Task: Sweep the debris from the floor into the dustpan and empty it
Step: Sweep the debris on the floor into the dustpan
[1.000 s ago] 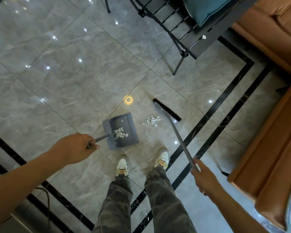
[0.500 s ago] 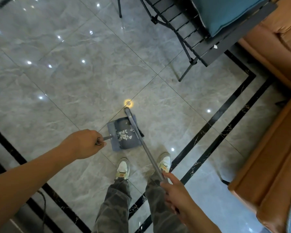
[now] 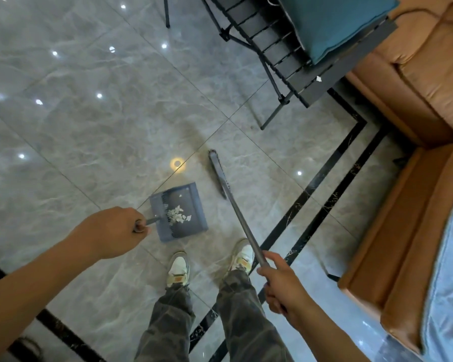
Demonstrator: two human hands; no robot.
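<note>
A grey dustpan [image 3: 191, 205] rests on the marble floor just ahead of my shoes. White paper scraps [image 3: 177, 216] lie inside it near the handle end. My left hand [image 3: 113, 231] is shut on the dustpan's handle. A broom [image 3: 239, 218] with a long grey shaft slants up from my right hand [image 3: 283, 286], which grips the shaft's lower part. The dark brush head [image 3: 217, 176] sits to the right of the pan, apart from it. No scraps show on the floor around the pan.
A black slatted folding table [image 3: 285, 64] with a teal cushion [image 3: 332, 22] stands at the top right. An orange sofa [image 3: 416, 100] runs along the right side. Black inlay strips [image 3: 322, 178] cross the floor. One white scrap [image 3: 318, 79] lies on the table's edge.
The broom swept the scrap pile leftward into the dustpan, then swung back out to the pan's right. My right hand moved left, then right again. The dustpan stayed put.
</note>
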